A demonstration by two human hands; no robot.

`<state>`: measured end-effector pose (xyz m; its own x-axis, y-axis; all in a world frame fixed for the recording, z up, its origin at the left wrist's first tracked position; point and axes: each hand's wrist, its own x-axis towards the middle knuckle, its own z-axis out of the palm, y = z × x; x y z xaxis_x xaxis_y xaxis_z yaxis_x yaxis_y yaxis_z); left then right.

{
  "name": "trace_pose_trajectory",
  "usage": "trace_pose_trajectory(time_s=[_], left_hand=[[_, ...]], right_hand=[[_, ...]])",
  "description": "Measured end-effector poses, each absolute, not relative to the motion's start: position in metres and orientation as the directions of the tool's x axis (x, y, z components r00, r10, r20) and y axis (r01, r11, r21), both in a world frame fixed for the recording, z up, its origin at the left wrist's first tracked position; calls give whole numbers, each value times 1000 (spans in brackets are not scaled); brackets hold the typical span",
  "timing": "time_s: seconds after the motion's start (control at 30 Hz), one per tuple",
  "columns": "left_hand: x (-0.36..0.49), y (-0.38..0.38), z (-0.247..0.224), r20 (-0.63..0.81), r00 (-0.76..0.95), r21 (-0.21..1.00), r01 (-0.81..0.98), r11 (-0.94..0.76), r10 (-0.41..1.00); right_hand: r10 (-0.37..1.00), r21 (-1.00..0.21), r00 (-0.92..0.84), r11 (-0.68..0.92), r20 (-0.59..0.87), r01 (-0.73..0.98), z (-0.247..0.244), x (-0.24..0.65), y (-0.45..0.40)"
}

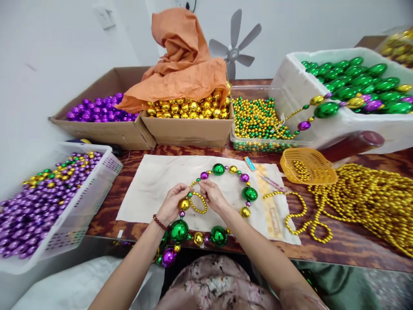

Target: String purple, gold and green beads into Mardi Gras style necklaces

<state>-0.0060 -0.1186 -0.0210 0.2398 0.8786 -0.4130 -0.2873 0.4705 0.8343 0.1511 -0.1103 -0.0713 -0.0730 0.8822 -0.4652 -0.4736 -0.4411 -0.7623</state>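
Observation:
A necklace of green, gold and purple beads (218, 235) curves over the white cloth (155, 181) and the table's front edge. My left hand (176, 200) pinches the strand beside a gold bead, a brown bead bracelet on its wrist. Close to its right, my right hand (211, 193) has its fingertips closed on the strand near small green and gold beads. Between the two hands hangs a small loop of gold beads (201, 206). Larger green and purple beads dangle below my left hand.
Boxes of purple beads (97, 107) and gold beads (187, 108) stand behind, beside a tub of small beads (254, 118). A white basket (77, 206) is left. Right are a foam box (284, 77), yellow basket (309, 172), gold strands (361, 202) and pink-handled snips (274, 184).

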Motion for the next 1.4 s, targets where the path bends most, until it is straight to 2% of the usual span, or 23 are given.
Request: trace_pose_trajectory(time_s=[0.13, 0.33, 0.5, 0.7, 0.9, 1.07, 1.23, 1.33, 1.4], left_hand=[[-10, -115, -25, -413, 283, 758, -421, 499, 866], [-3, -111, -32, -471, 293, 752, -359, 552, 832], [-2, -109, -31, -471, 285, 753, -363, 549, 835], [-3, -106, -28, -435, 336, 777, -330, 537, 835], [-10, -101, -25, -370, 305, 810, -356, 466, 878], [-14, -100, -22, -367, 309, 811, -355, 465, 877], [-15, -97, -18, -404, 297, 828, -284, 483, 866], [-17, -95, -16, -408, 324, 836, -244, 492, 854], [-18, -94, -15, -399, 348, 850, -205, 485, 848]], right_hand=[[888, -771, -37, -418, -458, -481, -75, 156, -117], [944, -821, -37, -303, -327, -484, -54, 160, -97], [955, -945, -277, -184, -107, -271, -33, 153, -69], [911, -998, -410, -58, -52, 0, -16, 129, -41], [930, -999, -366, -12, -26, 41, -14, 146, -40], [792, -957, -607, 129, -58, 260, -26, 171, -56], [867, -816, -498, 280, -11, 505, -14, 179, -67], [820, -735, -569, 424, 64, 529, -3, 187, -77], [766, -751, -640, 459, 64, 475, -2, 191, -83]])
